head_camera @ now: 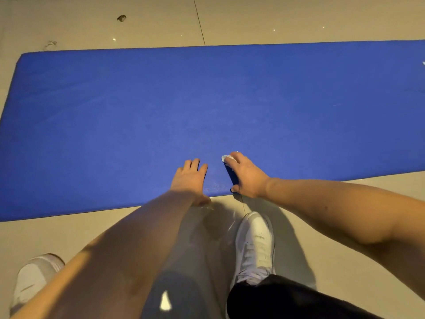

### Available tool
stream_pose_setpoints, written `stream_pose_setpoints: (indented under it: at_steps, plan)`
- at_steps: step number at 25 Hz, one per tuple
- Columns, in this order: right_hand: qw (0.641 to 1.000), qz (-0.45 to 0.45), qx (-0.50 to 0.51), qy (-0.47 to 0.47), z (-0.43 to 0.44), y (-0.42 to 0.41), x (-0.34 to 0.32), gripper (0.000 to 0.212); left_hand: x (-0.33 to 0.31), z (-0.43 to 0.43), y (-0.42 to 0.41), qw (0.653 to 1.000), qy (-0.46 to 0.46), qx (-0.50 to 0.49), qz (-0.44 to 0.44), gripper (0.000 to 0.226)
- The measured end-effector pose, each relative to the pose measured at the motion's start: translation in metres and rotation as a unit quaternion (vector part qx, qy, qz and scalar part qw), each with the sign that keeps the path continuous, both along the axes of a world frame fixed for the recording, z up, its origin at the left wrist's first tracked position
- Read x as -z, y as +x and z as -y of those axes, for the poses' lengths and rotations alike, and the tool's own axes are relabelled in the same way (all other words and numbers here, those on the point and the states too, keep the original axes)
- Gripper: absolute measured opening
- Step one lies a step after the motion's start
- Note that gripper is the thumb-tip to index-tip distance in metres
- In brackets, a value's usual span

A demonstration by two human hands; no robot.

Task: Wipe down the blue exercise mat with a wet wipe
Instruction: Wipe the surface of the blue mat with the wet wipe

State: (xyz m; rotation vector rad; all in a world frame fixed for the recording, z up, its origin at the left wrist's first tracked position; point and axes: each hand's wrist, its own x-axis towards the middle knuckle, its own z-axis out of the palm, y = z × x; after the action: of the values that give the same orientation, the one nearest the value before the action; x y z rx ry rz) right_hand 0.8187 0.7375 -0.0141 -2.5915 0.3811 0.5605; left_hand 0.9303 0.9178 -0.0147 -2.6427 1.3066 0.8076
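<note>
The blue exercise mat (207, 100) lies flat across the tiled floor and fills the middle of the view. My left hand (190, 178) rests flat on the mat's near edge, fingers straight and spread, thumb at the edge. Just to its right, my right hand (246, 176) presses a small white wet wipe (226, 158) onto the mat. Its fingers curl over the wipe, and only a crumpled corner of the wipe shows past the fingertips.
Beige floor tiles (299, 19) surround the mat. My white shoes (255, 245) stand on the floor just in front of the mat's near edge, the other shoe (34, 277) at lower left. A small dark scrap (122, 18) lies on the floor beyond the mat.
</note>
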Motion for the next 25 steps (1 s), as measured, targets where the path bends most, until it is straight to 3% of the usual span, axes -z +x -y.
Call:
stream_pose_setpoints:
  at_steps: [2,4,8,14,17,21,25]
  plan:
    - [0.999,0.002,-0.039,-0.011,0.001,-0.004,0.007,0.106,0.011,0.0,-0.005,0.998,0.041,0.018,0.039,0.12]
    - [0.998,0.008,-0.066,-0.017,0.004,-0.006,0.01,0.108,0.019,0.001,-0.01,0.994,0.065,0.025,0.086,0.121]
    - [0.996,0.02,-0.087,-0.02,0.003,-0.008,0.013,0.111,0.022,0.005,-0.013,0.987,0.051,0.046,0.146,0.092]
    - [0.991,0.02,-0.125,-0.036,0.008,-0.012,0.006,0.11,0.001,0.011,-0.008,0.996,0.057,0.038,0.062,0.066]
    - [0.983,0.018,-0.148,-0.105,0.011,-0.016,0.003,0.108,-0.017,0.011,0.0,0.997,0.051,0.048,0.018,0.052]
    - [0.959,0.003,-0.181,-0.217,0.021,-0.018,-0.01,0.099,-0.041,0.013,0.009,0.994,0.059,0.093,0.017,0.045]
    - [0.961,-0.016,-0.174,-0.213,0.024,-0.006,-0.046,0.095,-0.071,0.005,0.007,0.995,0.014,0.084,0.05,0.038]
